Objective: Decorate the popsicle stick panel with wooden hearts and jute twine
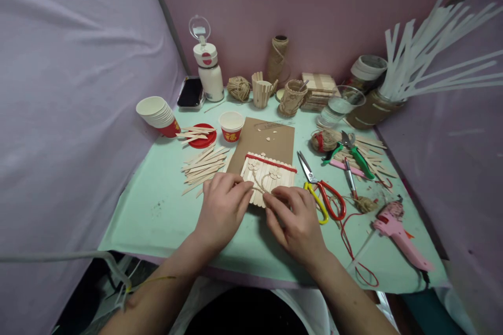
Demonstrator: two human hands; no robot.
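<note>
A small panel of popsicle sticks (271, 174) with a red cord along its top edge and little wooden flowers on it lies on the green table (157, 214), partly over a brown card (267, 138). My left hand (222, 209) rests on the panel's lower left corner with fingers pinched on a thin strand of twine (257, 188). My right hand (296, 220) covers the panel's lower right edge, fingertips pressed together on the same twine.
Loose popsicle sticks (204, 165) lie left of the panel, with red paper cups (159, 114) behind. Scissors (320, 193), green pliers (353, 154) and a pink glue gun (398, 233) sit to the right. A bottle (208, 68), twine spools and jars line the back.
</note>
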